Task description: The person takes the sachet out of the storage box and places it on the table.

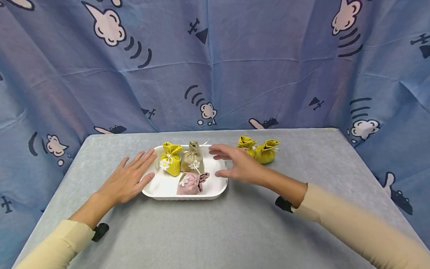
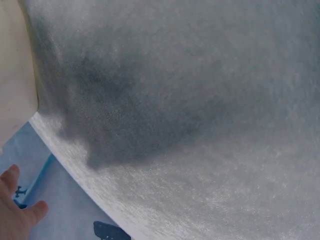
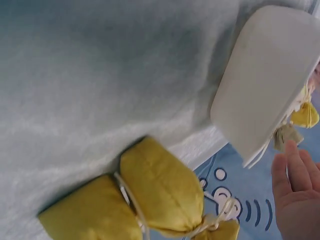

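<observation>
A white tray [image 1: 161, 189] stands on the grey table with three small drawstring pouches in it: a yellow pouch [image 1: 173, 164], an olive-beige pouch [image 1: 188, 161] and a pink pouch [image 1: 192, 185] lying on its side. At the tray's left end, my left hand [image 1: 129, 180] is spread with straight fingers, its fingertips at the rim. My right hand [image 1: 241, 163], palm facing left and fingers loosely bent, is by the right end with nothing in it. In the right wrist view, the right hand [image 3: 299, 197] has relaxed fingers beside the tray's outer wall [image 3: 265, 75].
Two more yellow-green pouches, one at the back [image 1: 246, 143] and one to its right [image 1: 265, 154], sit on the table behind my right hand. A blue patterned curtain [image 1: 255, 82] hangs along the table's far edge.
</observation>
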